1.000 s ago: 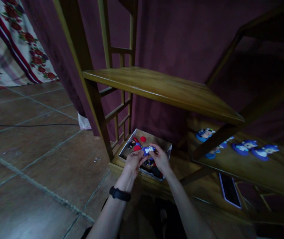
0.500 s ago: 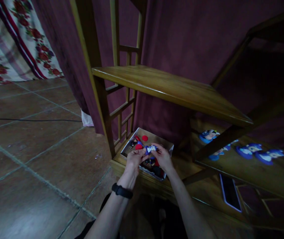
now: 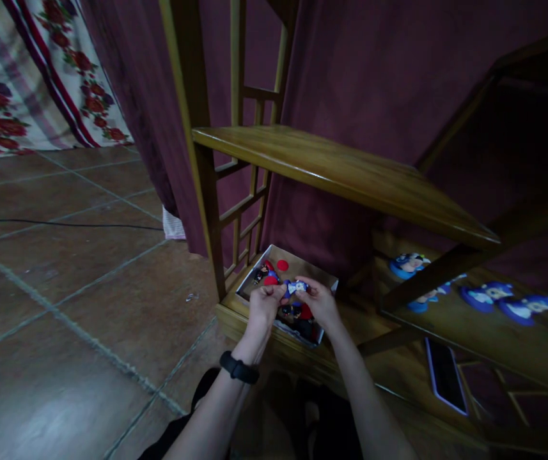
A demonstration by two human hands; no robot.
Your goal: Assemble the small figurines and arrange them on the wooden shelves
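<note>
Between my two hands is a small blue and white figurine (image 3: 297, 287), held above an open cardboard box (image 3: 328, 281). The fingers of my left hand (image 3: 265, 303) pinch its lower left end, and a dark band circles that wrist. My right hand (image 3: 319, 303) grips the other end with thumb and fingers. Inside the box lie a red and black figurine (image 3: 261, 275), a red disc (image 3: 282, 264), another red disc (image 3: 270, 280) and dark figurines (image 3: 297, 312). My hands partly cover the box's near side.
The box rests on the low board of a wooden shelf unit (image 3: 341, 176), beneath a higher board. To the right stand several blue figurines (image 3: 487, 295) on another board. A phone (image 3: 446, 375) lies below them. A black cable (image 3: 62, 223) crosses the tiled floor.
My view has shifted slightly, moving the scene a little to the right. Both hands still hold the figurine over the box, and it now lies more level between them.
</note>
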